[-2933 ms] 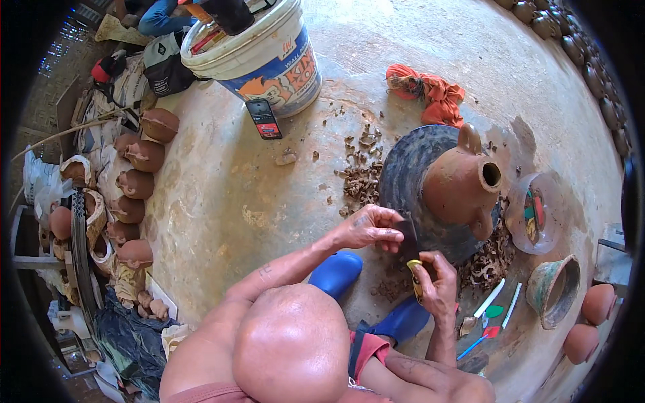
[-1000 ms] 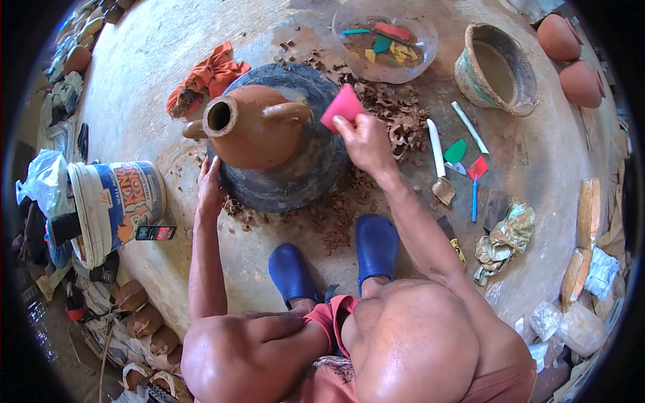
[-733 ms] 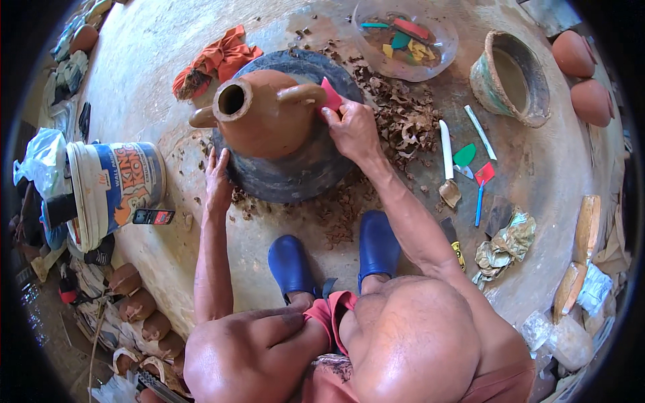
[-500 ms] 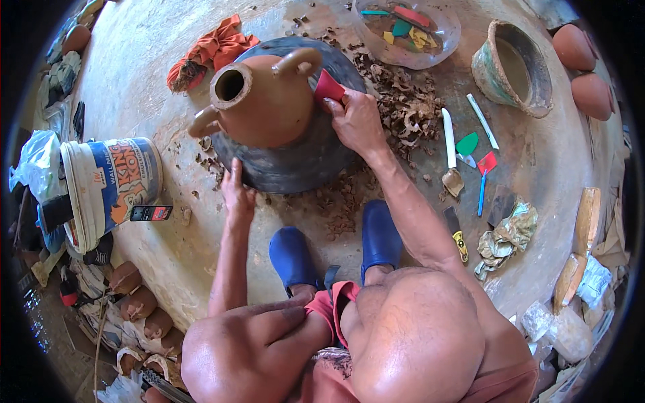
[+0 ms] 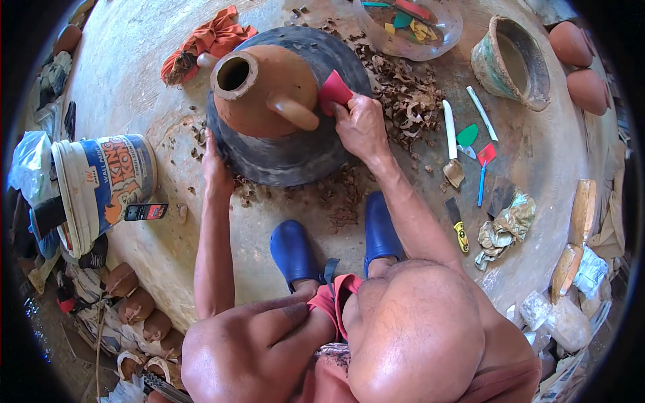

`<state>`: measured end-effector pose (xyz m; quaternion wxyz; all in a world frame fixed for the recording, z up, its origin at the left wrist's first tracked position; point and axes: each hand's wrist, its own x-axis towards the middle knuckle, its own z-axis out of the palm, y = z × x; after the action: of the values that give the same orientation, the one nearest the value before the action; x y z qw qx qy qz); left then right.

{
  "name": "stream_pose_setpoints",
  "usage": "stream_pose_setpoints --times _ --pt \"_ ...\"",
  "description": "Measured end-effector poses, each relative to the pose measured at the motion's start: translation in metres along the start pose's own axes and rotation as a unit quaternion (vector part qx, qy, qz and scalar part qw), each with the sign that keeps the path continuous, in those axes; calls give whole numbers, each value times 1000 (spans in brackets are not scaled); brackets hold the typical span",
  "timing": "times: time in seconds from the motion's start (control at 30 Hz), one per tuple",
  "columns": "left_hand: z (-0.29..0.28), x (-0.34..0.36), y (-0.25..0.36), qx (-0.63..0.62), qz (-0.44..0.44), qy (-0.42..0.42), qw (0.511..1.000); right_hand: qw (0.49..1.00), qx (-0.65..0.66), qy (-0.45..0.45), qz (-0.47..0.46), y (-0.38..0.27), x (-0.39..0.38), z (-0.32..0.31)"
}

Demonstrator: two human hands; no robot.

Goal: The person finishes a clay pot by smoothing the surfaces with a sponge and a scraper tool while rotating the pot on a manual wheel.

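A red flat piece (image 5: 334, 92) is pinched between the fingers of the right hand (image 5: 363, 127) and held at the right side of the brown clay jar (image 5: 272, 84); whether the two touch cannot be told. The jar is carried by the dark round wheel (image 5: 289, 169). The left hand (image 5: 218, 168) is placed at the wheel's left edge, but how widely its fingers are spread cannot be told. Clay shavings (image 5: 411, 101) are strewn to the wheel's right.

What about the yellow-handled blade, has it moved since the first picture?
Yes, the yellow-handled blade moved away from the black wheel, onto the floor right of the blue clogs.
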<state>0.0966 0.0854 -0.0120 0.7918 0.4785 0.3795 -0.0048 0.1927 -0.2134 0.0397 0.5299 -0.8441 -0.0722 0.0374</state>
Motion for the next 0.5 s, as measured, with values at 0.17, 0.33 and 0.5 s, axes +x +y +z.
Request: stream_pose_setpoints --times 0.17,0.33,0.5 --pt "16 -36 -68 2 84 108 991 999 5 36 -28 4 -13 10" --pt "39 -121 -98 48 -227 -109 967 999 39 12 18 -4 -17 6" --pt "-3 -51 -34 13 -70 20 997 999 7 47 -10 -3 -15 6"
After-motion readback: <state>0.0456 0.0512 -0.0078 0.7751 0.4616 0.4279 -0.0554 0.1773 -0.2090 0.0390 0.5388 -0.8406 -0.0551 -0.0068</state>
